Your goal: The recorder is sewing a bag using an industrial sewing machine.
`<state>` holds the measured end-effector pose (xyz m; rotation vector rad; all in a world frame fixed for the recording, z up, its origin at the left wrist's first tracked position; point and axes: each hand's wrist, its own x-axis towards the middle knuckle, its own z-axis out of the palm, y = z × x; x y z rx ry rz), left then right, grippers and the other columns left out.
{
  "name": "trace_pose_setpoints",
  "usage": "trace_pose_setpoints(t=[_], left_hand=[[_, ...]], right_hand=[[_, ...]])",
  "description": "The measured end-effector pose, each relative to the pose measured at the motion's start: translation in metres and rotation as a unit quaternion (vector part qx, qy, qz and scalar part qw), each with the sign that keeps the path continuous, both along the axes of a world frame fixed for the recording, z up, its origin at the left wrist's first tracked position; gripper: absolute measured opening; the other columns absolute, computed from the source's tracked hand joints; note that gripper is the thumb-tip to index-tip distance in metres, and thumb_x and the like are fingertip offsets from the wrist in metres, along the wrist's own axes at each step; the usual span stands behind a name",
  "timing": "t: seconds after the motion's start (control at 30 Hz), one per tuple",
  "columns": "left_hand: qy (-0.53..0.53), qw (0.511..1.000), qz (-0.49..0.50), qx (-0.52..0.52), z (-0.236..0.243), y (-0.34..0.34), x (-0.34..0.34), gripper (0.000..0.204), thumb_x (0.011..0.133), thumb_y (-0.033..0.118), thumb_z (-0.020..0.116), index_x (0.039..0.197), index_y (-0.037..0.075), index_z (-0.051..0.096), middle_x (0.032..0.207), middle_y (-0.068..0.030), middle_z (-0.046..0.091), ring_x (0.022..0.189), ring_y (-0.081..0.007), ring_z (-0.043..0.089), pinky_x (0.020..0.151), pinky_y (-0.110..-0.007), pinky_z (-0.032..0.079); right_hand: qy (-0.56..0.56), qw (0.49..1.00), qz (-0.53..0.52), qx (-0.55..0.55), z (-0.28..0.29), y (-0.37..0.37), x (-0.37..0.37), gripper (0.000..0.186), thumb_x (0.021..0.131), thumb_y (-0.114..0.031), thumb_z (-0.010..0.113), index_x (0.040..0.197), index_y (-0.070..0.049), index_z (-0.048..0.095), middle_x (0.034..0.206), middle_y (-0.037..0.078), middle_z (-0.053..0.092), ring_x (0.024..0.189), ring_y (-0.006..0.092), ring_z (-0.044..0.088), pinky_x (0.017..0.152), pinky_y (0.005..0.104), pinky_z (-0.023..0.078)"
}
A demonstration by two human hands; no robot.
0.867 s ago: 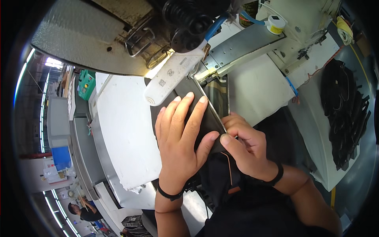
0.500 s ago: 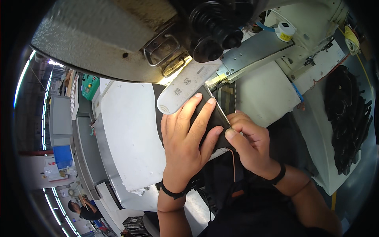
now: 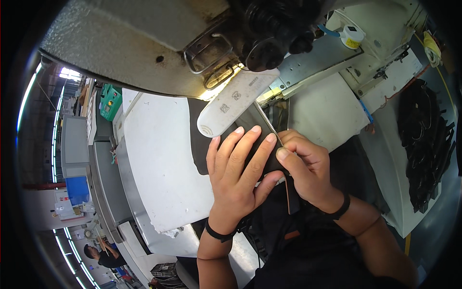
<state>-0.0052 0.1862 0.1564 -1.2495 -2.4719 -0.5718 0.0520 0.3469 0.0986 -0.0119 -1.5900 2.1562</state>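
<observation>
A dark fabric piece (image 3: 200,120) with a metal zipper (image 3: 267,120) along it lies under a sewing machine head (image 3: 134,38), below a white plastic cover plate (image 3: 226,111) and a small lit area. My left hand (image 3: 238,178) rests on the fabric left of the zipper, fingers spread and laid flat. My right hand (image 3: 305,171) pinches the zipper's near end and fabric edge between thumb and curled fingers. A thin strap (image 3: 289,197) hangs below the fabric between my wrists.
A white work board (image 3: 156,173) extends left; a pale pad (image 3: 322,111) sits right. Dark pieces (image 3: 421,144) are heaped at far right. A green case (image 3: 109,102) stands back left, and a round white container (image 3: 351,37) back right. A person (image 3: 103,255) appears in the lower-left background.
My left hand has shifted right and down along the fabric, away from the machine. My right hand has moved slightly up and right, still pinching the zipper. The machine head appears further right in view.
</observation>
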Motion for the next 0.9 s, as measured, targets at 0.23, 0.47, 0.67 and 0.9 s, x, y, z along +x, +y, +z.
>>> trace_pose_setpoints(t=[0.23, 0.47, 0.67, 0.9], left_hand=[[0.021, 1.000, -0.002, 0.019, -0.006, 0.001, -0.005, 0.053, 0.098, 0.047, 0.070, 0.140, 0.015, 0.072, 0.143, -0.0112, 0.065, 0.131, -0.0302, 0.059, 0.119, -0.049, 0.032], [0.041, 0.999, 0.004, 0.025, -0.011, 0.001, -0.030, 0.050, 0.098, 0.045, 0.071, 0.139, 0.017, 0.073, 0.141, -0.0109, 0.065, 0.128, -0.0293, 0.059, 0.114, -0.048, 0.037], [0.046, 0.999, -0.006, 0.022, -0.011, 0.001, -0.040, 0.048, 0.104, 0.044, 0.061, 0.136, 0.009, 0.072, 0.138, -0.0157, 0.066, 0.127, -0.0329, 0.062, 0.119, -0.056, 0.037], [0.060, 0.997, -0.028, 0.039, -0.013, 0.001, -0.054, 0.047, 0.103, 0.041, 0.065, 0.135, 0.008, 0.073, 0.136, -0.0153, 0.067, 0.124, -0.0342, 0.062, 0.114, -0.052, 0.040]], right_hand=[[0.017, 1.000, -0.009, -0.007, 0.000, -0.003, -0.006, 0.007, 0.097, 0.001, 0.068, 0.091, 0.004, 0.065, 0.098, 0.011, 0.070, 0.095, 0.0202, 0.062, 0.090, 0.0346, 0.050], [-0.032, 0.999, 0.013, -0.033, 0.007, 0.000, -0.023, 0.010, 0.099, -0.001, 0.066, 0.092, 0.005, 0.066, 0.098, 0.009, 0.071, 0.093, 0.0158, 0.064, 0.084, 0.0315, 0.052], [-0.035, 0.999, 0.009, -0.024, 0.009, 0.001, -0.031, 0.012, 0.099, -0.002, 0.066, 0.090, 0.006, 0.067, 0.095, 0.009, 0.071, 0.090, 0.0148, 0.064, 0.080, 0.0303, 0.052], [-0.048, 0.998, 0.011, -0.046, 0.010, 0.001, -0.041, 0.013, 0.099, -0.003, 0.067, 0.089, 0.005, 0.067, 0.085, 0.005, 0.067, 0.081, 0.0088, 0.057, 0.071, 0.0277, 0.048]])
